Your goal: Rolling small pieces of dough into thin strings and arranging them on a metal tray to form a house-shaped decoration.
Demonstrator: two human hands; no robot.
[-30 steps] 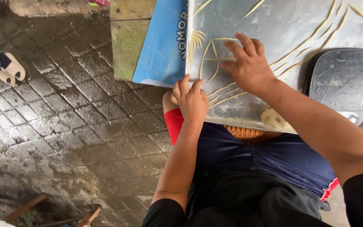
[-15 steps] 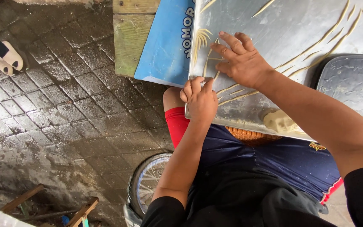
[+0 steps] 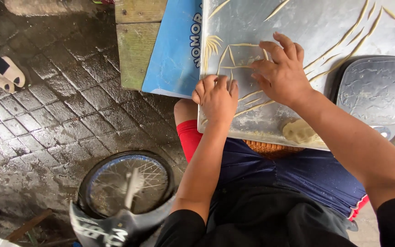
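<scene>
The left hand [image 3: 216, 97] curls its fingers on the thin dough strips [image 3: 234, 59]; the right hand [image 3: 283, 72] presses with spread fingers beside them. Too hard pressing can break these strips on the metal tray [image 3: 298, 18].

We see our left hand [image 3: 216, 97] curled at the metal sheet's [image 3: 298, 23] near edge, our right hand [image 3: 282, 68] flat on thin dough strips [image 3: 248, 97]; a wheel [image 3: 126, 183] lies near left.
</scene>
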